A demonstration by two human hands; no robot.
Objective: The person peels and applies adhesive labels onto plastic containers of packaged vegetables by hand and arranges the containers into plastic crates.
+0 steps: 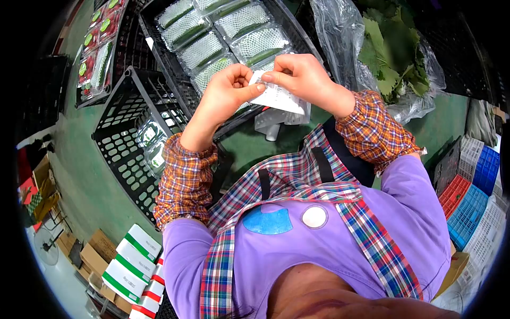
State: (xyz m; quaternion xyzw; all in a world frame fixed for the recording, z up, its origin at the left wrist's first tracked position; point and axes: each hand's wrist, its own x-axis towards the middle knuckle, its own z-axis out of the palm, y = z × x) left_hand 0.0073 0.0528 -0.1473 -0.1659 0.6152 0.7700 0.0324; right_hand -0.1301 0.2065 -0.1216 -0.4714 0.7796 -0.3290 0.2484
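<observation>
Both my hands pinch a small white printed paper [279,99] by its upper edge. My left hand [228,93] is closed on its left corner, and my right hand [304,80] grips it a little farther right. Just beyond them stands a black crate [150,41] holding several clear packs [249,24] of green vegetables in white net sleeves. Below the paper there is a grey object with a pale cylindrical end [271,132], partly hidden.
A black slatted crate [127,154] with clear packs stands at the left. Leafy greens [390,53] lie in plastic at the upper right. Red fruit packs [87,69] are at the upper left, white boxes [133,260] at the lower left, coloured baskets [467,207] at the right.
</observation>
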